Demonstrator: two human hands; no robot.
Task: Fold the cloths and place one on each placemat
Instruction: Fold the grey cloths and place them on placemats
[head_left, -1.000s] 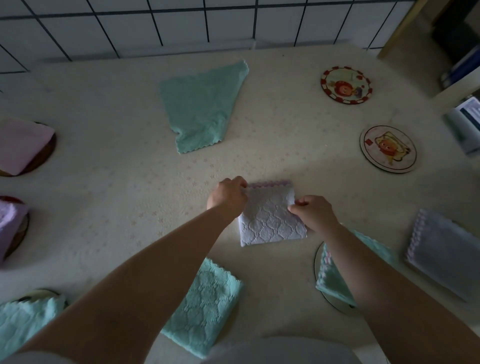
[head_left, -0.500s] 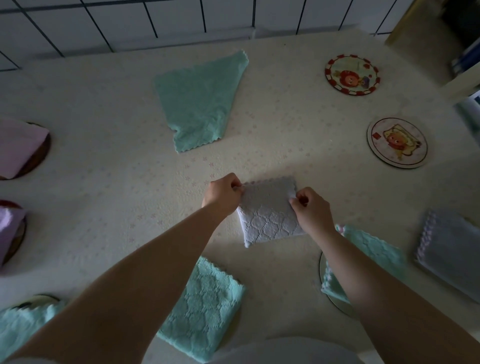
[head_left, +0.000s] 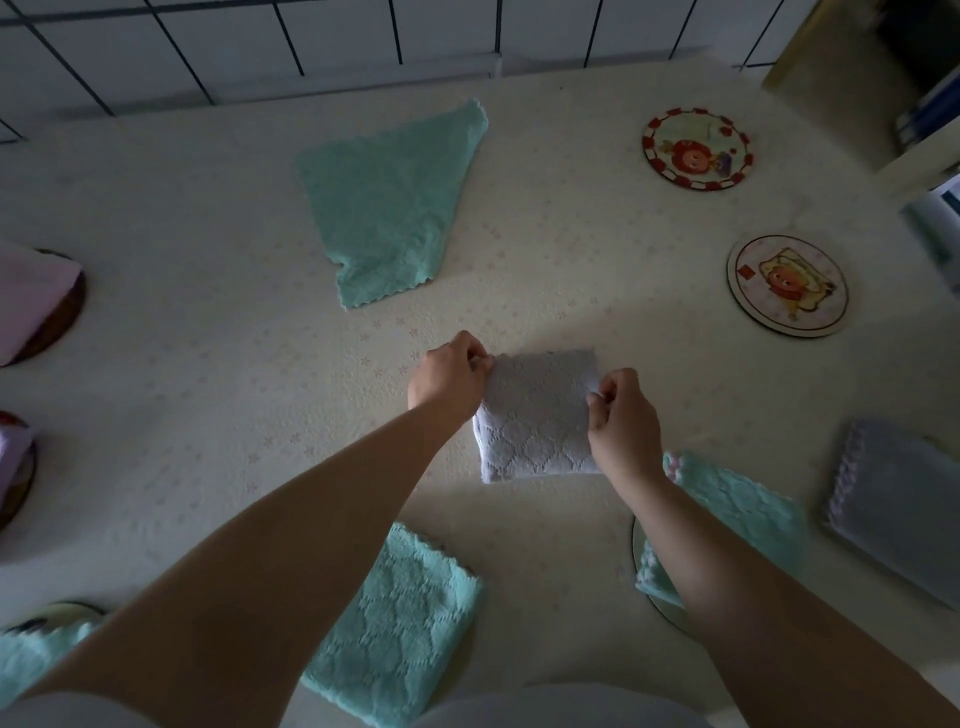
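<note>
Both hands, left hand (head_left: 448, 375) and right hand (head_left: 621, 418), pinch the folded white cloth (head_left: 535, 418) on the table (head_left: 208, 338)

Dim, cool-toned wide-angle view.
Light seems to fall from the far side, brightest on the bench (head_left: 208, 249) near the tiled wall (head_left: 363, 47); the near forearms and lower corners sink into shadow, and straight lines bow toward the edges.
</note>
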